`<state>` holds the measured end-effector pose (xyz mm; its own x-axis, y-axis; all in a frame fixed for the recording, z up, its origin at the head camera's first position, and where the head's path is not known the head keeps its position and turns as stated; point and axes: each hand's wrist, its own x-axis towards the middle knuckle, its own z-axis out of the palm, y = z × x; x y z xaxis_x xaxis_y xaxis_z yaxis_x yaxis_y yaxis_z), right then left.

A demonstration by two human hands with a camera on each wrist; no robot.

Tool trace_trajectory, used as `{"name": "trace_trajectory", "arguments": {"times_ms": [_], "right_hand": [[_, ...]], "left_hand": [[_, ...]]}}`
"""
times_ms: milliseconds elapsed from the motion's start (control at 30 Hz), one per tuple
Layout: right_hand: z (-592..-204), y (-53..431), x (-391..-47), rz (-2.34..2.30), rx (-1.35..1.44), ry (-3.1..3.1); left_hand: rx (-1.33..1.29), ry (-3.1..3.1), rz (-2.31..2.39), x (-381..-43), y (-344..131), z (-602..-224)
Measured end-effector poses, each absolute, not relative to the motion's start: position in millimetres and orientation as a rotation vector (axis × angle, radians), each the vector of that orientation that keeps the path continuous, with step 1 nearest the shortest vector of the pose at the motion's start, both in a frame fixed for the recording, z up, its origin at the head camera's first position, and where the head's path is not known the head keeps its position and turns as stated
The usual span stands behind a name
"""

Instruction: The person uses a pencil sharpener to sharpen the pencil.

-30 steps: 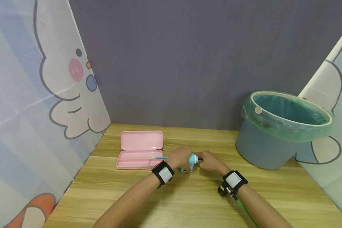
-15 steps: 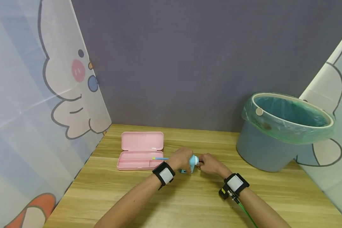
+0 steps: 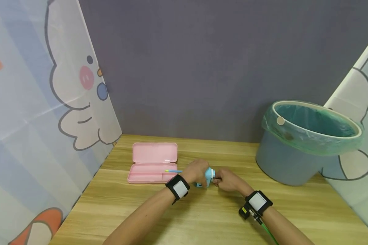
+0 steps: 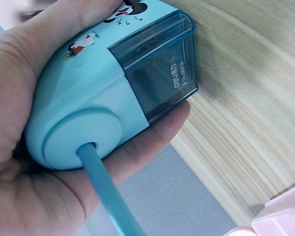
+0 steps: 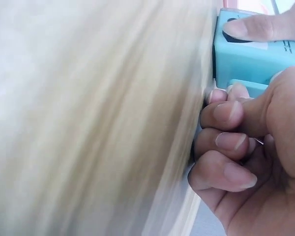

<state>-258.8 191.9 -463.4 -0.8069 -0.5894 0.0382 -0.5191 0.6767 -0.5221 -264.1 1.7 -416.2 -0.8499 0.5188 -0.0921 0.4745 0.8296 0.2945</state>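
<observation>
My left hand [image 3: 197, 171] grips a light blue crank pencil sharpener [image 4: 71, 110] lying close over the table, its clear dark shavings drawer [image 4: 160, 69] showing in the left wrist view. A blue pencil [image 4: 108, 189] is inserted in the sharpener's round front hole; its yellow-tipped end points toward the pink case in the head view. On the sharpener's other side, my right hand [image 3: 230, 180] has its fingers curled at the crank. The right wrist view shows part of the blue crank arm [image 5: 249, 88] by the fingertips, while the handle is hidden inside that hand.
A pink pencil case [image 3: 145, 169] lies with its lid raised on the wooden table [image 3: 202, 217], left of the hands. A grey-blue bin [image 3: 286, 160] with a green liner stands at the back right. A dark wall [image 3: 199, 75] rises behind the table.
My right hand has shifted slightly nearer and right, and the dark handle seen half a second ago is now covered. My left hand still holds the sharpener with the pencil in it.
</observation>
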Motion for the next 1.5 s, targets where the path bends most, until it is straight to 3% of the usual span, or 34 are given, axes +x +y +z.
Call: {"name": "trace_trajectory", "arguments": {"times_ms": [700, 1500], "right_hand": [[-467.6, 202.4, -232.6, -0.869, -1.069, 2.650], [-452.2, 206.5, -233.6, -1.008, -1.004, 2.518]], "left_hand": [[0.755, 2.858, 0.380, -257.4, 4.0, -423.0], [0.789, 2.892, 0.323, -262.4, 4.3, -418.2]]}}
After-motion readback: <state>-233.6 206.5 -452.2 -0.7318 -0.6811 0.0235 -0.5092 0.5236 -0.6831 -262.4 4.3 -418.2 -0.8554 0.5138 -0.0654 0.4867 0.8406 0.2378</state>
